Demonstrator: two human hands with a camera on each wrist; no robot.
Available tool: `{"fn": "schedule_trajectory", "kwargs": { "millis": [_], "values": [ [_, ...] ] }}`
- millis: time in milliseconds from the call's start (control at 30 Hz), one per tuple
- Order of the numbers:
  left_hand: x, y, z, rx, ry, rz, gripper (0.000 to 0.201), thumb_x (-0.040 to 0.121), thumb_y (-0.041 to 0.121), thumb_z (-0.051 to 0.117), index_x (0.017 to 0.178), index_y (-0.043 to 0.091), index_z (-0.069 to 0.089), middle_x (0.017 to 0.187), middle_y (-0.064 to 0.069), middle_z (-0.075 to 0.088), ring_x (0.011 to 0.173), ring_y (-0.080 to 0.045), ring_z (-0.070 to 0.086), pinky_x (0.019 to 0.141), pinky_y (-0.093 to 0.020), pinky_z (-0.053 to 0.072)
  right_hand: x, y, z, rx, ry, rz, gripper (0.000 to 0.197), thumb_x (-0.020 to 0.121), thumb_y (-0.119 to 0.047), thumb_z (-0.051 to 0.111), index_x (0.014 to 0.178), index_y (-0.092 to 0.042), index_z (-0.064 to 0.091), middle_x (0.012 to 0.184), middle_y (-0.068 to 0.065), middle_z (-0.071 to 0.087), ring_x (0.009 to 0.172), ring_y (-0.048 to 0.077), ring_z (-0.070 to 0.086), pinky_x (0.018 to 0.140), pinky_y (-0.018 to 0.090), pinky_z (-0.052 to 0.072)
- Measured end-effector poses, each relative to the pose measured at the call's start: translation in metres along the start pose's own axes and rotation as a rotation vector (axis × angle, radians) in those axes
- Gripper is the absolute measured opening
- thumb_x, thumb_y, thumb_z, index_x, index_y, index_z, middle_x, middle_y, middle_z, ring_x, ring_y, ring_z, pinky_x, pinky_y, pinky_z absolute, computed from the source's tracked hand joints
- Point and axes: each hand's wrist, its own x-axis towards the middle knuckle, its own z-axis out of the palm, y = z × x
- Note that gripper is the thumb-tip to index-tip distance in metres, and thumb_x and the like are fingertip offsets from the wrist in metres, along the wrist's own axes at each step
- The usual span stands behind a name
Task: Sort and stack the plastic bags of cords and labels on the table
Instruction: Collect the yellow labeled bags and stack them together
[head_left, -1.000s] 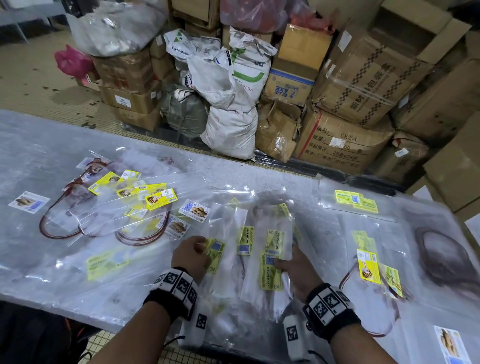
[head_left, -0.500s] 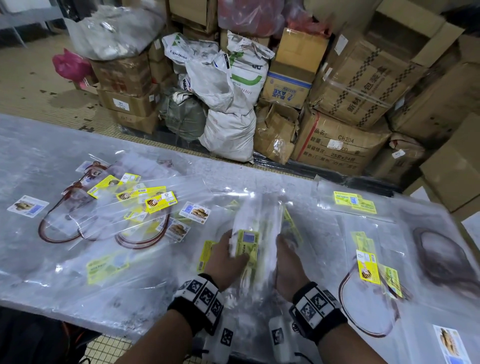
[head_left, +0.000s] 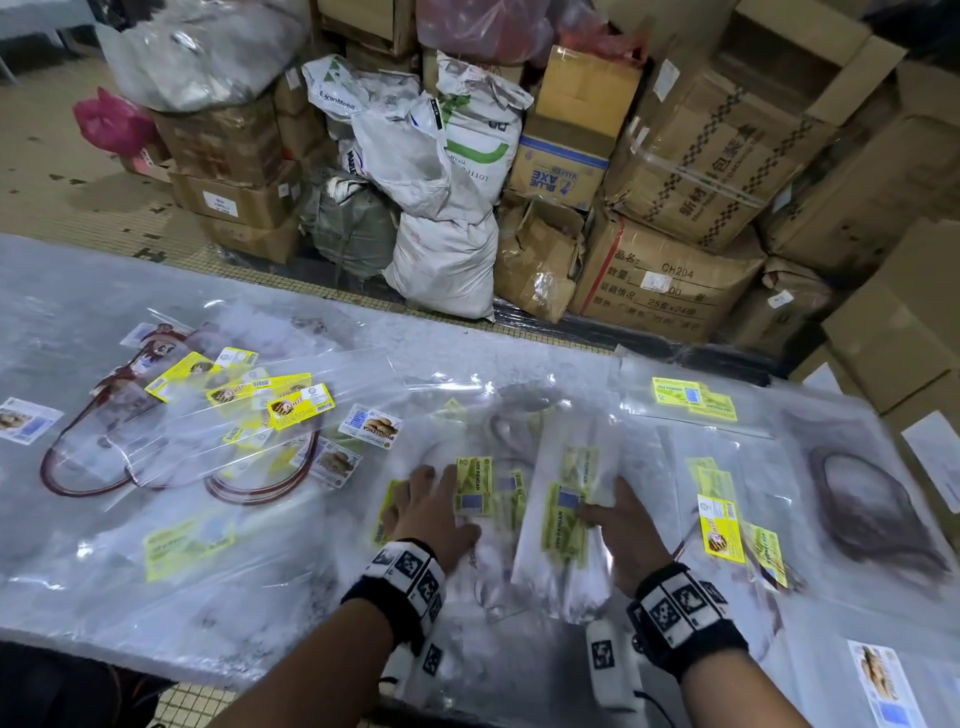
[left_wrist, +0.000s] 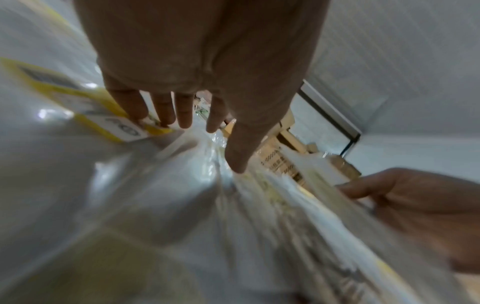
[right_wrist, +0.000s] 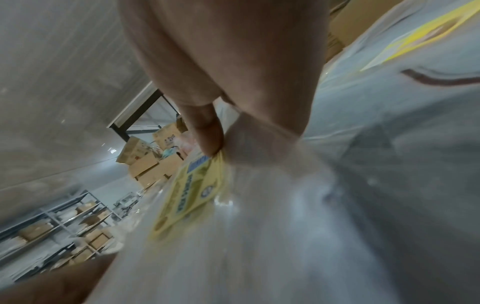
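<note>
Head view: left hand (head_left: 434, 512) lies flat, steadying labelled bags (head_left: 483, 499); right hand (head_left: 626, 525) fingers pinch a bag bundle (head_left: 566, 545) near the worktop (head_left: 104, 613) front edge.

Premises: storeroom or warehouse packing area | Evidence: stacked cardboard cartons (head_left: 675, 171) with printed shipping marks, some torn — woven sacks (head_left: 441, 208) heaped against them | metal shelving (right_wrist: 59, 226) loaded with boxes | worktable (head_left: 104, 291) under plastic sheeting | tiled floor (head_left: 57, 171), soiled
</note>
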Motion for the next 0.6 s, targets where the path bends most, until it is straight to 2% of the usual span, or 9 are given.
{"fn": "schedule_trajectory", "kwargs": {
  "millis": [100, 167, 267, 333, 400, 467, 500, 567, 600],
  "values": [
    [0.005, 0.005, 0.007, 0.03, -0.024, -0.07, 0.105, 0.074, 0.054, 0.069, 0.153, 0.024, 0.007, 0.157, -0.004, 0.002, 0.144, -0.031, 0.003, 0.117, -0.05, 0.013, 0.004, 0.005, -0.008, 0.028, 0.009, 0.008, 0.048, 0.082, 0.019, 0.058, 0.117, -0.014, 0.059, 0.101, 0.009, 0.07, 0.089, 0.025, 0.066, 0.077, 0.039, 0.054],
    [0.005, 0.01, 0.009, 0.052, -0.029, -0.089, 0.108, 0.071, 0.054, 0.072, 0.152, 0.021, 0.008, 0.156, -0.006, 0.003, 0.144, -0.031, 0.003, 0.116, -0.05, 0.012, 0.007, 0.01, -0.011, 0.025, 0.015, 0.017, 0.049, 0.082, 0.018, 0.059, 0.118, -0.014, 0.059, 0.103, 0.01, 0.071, 0.089, 0.026, 0.067, 0.075, 0.038, 0.054],
    [0.006, 0.013, 0.006, 0.046, -0.017, -0.095, 0.092, 0.072, 0.039, 0.074, 0.145, 0.025, 0.021, 0.143, -0.005, 0.025, 0.134, -0.029, 0.023, 0.108, -0.045, 0.023, 0.012, 0.013, -0.015, 0.017, 0.021, 0.022, 0.047, 0.083, 0.017, 0.06, 0.119, -0.012, 0.058, 0.104, 0.011, 0.07, 0.087, 0.024, 0.066, 0.068, 0.033, 0.052],
    [0.008, 0.014, 0.003, -0.014, -0.023, -0.098, 0.092, 0.075, 0.025, 0.071, 0.148, 0.028, 0.015, 0.132, -0.003, 0.046, 0.124, -0.027, 0.041, 0.101, -0.042, 0.032, 0.015, 0.014, -0.016, 0.009, 0.015, 0.018, 0.047, 0.082, 0.017, 0.06, 0.12, -0.01, 0.058, 0.103, 0.011, 0.07, 0.085, 0.023, 0.066, 0.066, 0.03, 0.051],
    [0.011, 0.011, 0.004, -0.22, 0.015, -0.109, 0.097, 0.075, 0.012, 0.067, 0.152, 0.027, 0.009, 0.106, 0.0, 0.064, 0.103, -0.023, 0.059, 0.093, -0.037, 0.045, 0.021, 0.016, -0.017, -0.025, 0.006, 0.015, 0.047, 0.082, 0.018, 0.06, 0.12, -0.009, 0.06, 0.102, 0.01, 0.071, 0.082, 0.019, 0.067, 0.06, 0.023, 0.052],
    [0.012, 0.006, 0.005, -0.516, 0.087, -0.099, 0.089, 0.074, 0.002, 0.07, 0.149, 0.02, 0.026, 0.081, 0.001, 0.064, 0.077, -0.017, 0.061, 0.072, -0.025, 0.05, 0.026, 0.018, -0.017, -0.051, -0.003, 0.013, 0.05, 0.082, 0.016, 0.061, 0.123, -0.011, 0.06, 0.105, 0.009, 0.072, 0.086, 0.02, 0.069, 0.062, 0.024, 0.054],
    [0.01, 0.006, 0.004, -0.628, 0.105, -0.075, 0.077, 0.073, 0.0, 0.073, 0.141, 0.017, 0.041, 0.078, 0.0, 0.064, 0.071, -0.015, 0.06, 0.065, -0.022, 0.049, 0.027, 0.017, -0.017, -0.06, -0.014, 0.007, 0.053, 0.081, 0.015, 0.062, 0.126, -0.013, 0.06, 0.108, 0.008, 0.072, 0.091, 0.021, 0.07, 0.07, 0.03, 0.056],
    [0.006, 0.012, 0.001, -0.807, 0.081, -0.003, 0.049, 0.071, 0.002, 0.078, 0.116, 0.015, 0.064, 0.078, -0.002, 0.071, 0.07, -0.017, 0.064, 0.063, -0.03, 0.053, 0.028, 0.013, -0.011, -0.069, -0.036, -0.003, 0.056, 0.078, 0.012, 0.066, 0.126, -0.017, 0.06, 0.113, 0.005, 0.072, 0.102, 0.023, 0.069, 0.087, 0.039, 0.055],
    [0.004, 0.016, 0.0, -0.881, 0.056, 0.034, 0.039, 0.071, 0.0, 0.079, 0.104, 0.018, 0.069, 0.077, 0.0, 0.073, 0.069, -0.016, 0.066, 0.062, -0.03, 0.053, 0.027, 0.009, -0.007, -0.054, -0.05, -0.011, 0.054, 0.077, 0.013, 0.068, 0.121, -0.018, 0.062, 0.113, 0.005, 0.072, 0.103, 0.023, 0.068, 0.088, 0.04, 0.055]
  ]
}}
